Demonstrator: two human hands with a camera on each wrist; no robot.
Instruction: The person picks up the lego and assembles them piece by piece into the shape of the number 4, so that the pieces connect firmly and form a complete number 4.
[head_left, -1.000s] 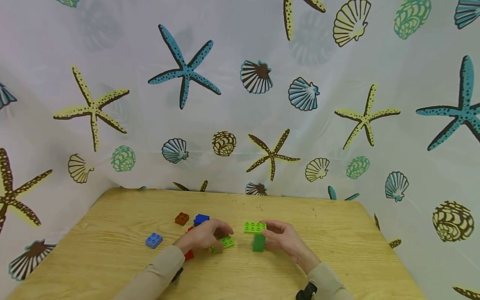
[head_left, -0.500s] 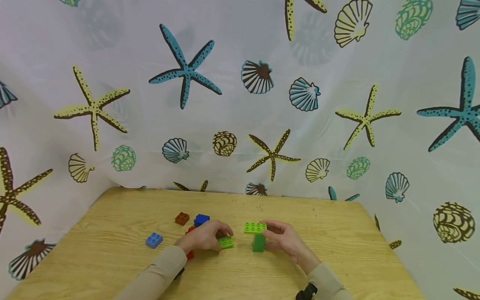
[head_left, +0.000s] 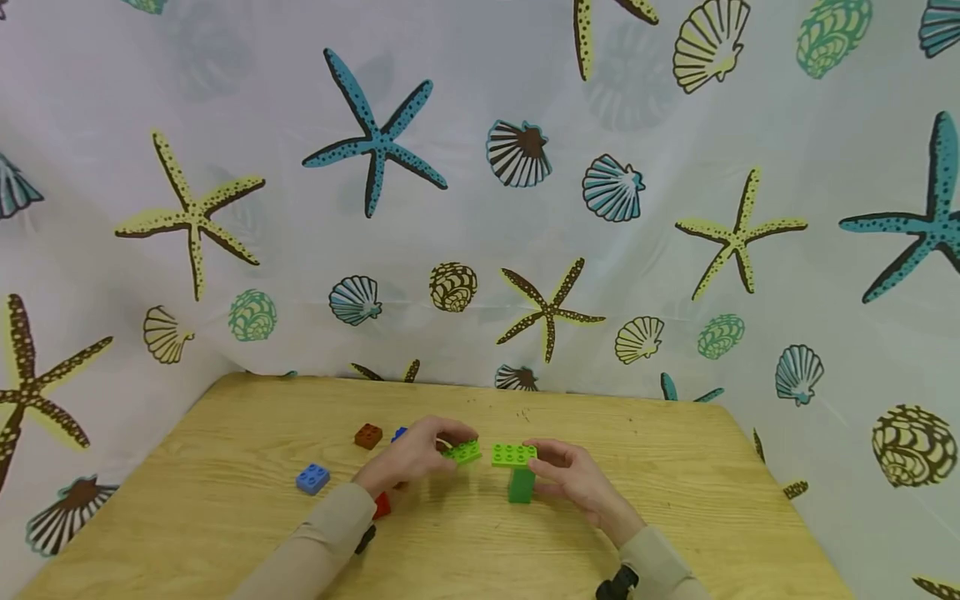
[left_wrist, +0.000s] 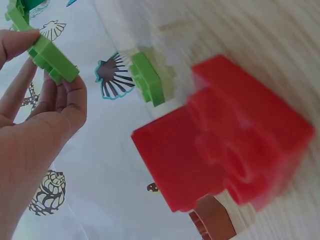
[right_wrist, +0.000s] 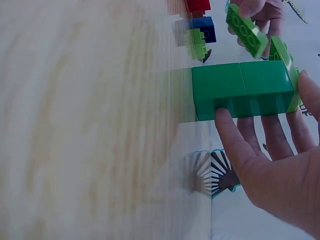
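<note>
My left hand (head_left: 411,457) pinches a lime green toy building brick (head_left: 463,452) between thumb and fingers, raised above the table. In the left wrist view that brick (left_wrist: 56,57) is tilted, studs towards the fingers. Just to its right stands a tower of two dark green bricks (right_wrist: 242,90), with a long lime brick (head_left: 513,455) on top that overhangs to the left. My right hand (head_left: 576,482) holds this tower from the right, thumb at the top brick and fingers along the green side. Red bricks (left_wrist: 250,120) lie near my left wrist, mostly hidden by it in the head view.
On the left of the wooden table (head_left: 225,483) lie a light blue brick (head_left: 312,478), a brown brick (head_left: 368,436) and a dark blue brick (head_left: 399,434), partly behind the left hand. Another lime brick (left_wrist: 147,78) rests on the table. A shell-patterned curtain (head_left: 465,208) encloses the back and sides.
My left hand has taken hold of the lime brick on the table and lifted it up and slightly right, towards the tower. The right hand stays at the tower.
</note>
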